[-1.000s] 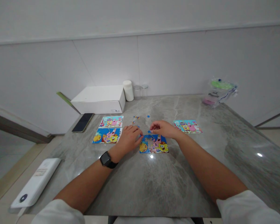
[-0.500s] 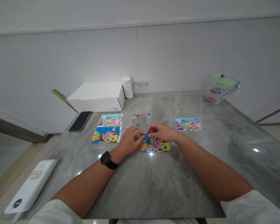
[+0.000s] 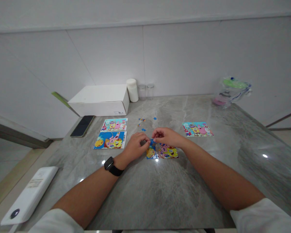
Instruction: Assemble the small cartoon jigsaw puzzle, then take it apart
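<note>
A partly joined cartoon jigsaw puzzle (image 3: 163, 151) lies flat on the grey table in front of me. Both hands meet over its upper left part. My left hand (image 3: 137, 145), with a black watch on the wrist, has thumb and forefinger pinched at the puzzle's top left edge. My right hand (image 3: 166, 136) pinches a small blue puzzle piece there, its fingers curled and partly hiding it. Whether the left fingertips grip a piece too is hidden. Beyond the hands lie several loose pieces, among them a blue puzzle piece (image 3: 144, 129) and another blue one (image 3: 155, 118).
Two picture cards, one pink and teal (image 3: 115, 124), one blue (image 3: 110, 140), lie left; a finished-looking puzzle (image 3: 198, 129) lies right. Farther back are a phone (image 3: 82, 126), white box (image 3: 99, 97), white bottle (image 3: 132, 90), clear jars (image 3: 142, 93) and plastic bag (image 3: 229, 92). A white device (image 3: 30, 194) sits front left.
My right fingers have shifted slightly at the puzzle's top left, and less of the blue piece shows between them. The left hand has hardly moved. The view has tilted a little.
</note>
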